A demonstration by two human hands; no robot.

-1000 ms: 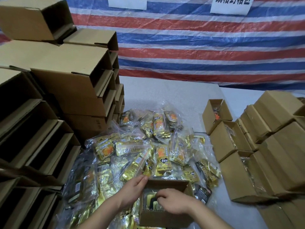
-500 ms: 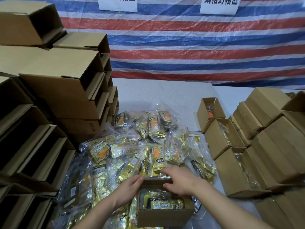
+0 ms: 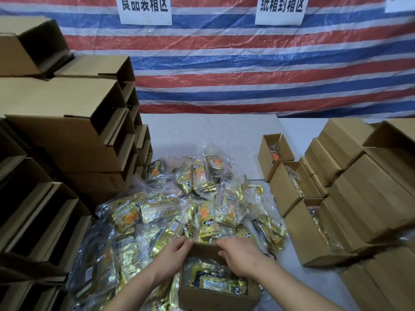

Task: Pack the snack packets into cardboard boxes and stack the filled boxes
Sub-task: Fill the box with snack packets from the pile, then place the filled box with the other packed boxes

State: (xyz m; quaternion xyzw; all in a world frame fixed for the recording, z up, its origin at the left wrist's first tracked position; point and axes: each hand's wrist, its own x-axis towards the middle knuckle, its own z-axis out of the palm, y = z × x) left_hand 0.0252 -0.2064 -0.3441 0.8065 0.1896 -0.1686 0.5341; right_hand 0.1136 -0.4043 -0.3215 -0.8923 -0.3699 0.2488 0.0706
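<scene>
Snack packets (image 3: 202,212), gold foil with black labels and orange pictures, many sealed in clear plastic bags, are lying in a loose heap on the pale grey tabletop (image 3: 208,135) right in front of you. At the near edge of the heap, a small open brown cardboard box (image 3: 219,297) is sitting with gold-and-black packets already lying flat inside it. You are holding this box with both hands: your left hand (image 3: 173,258) is resting against its left wall, with the thumb touching the far rim, and your right hand (image 3: 241,254) is curling its fingers over the far rim, so each grip is closing on the box. To your left, empty brown cardboard boxes (image 3: 67,140) are lying stacked on their sides with open mouths facing right. To your right, three open filled boxes (image 3: 294,189) are standing in a row just beside stacks of closed brown boxes (image 3: 368,187). A red, white and blue striped tarpaulin (image 3: 258,70) is hanging behind, carrying white paper signs (image 3: 146,10).
</scene>
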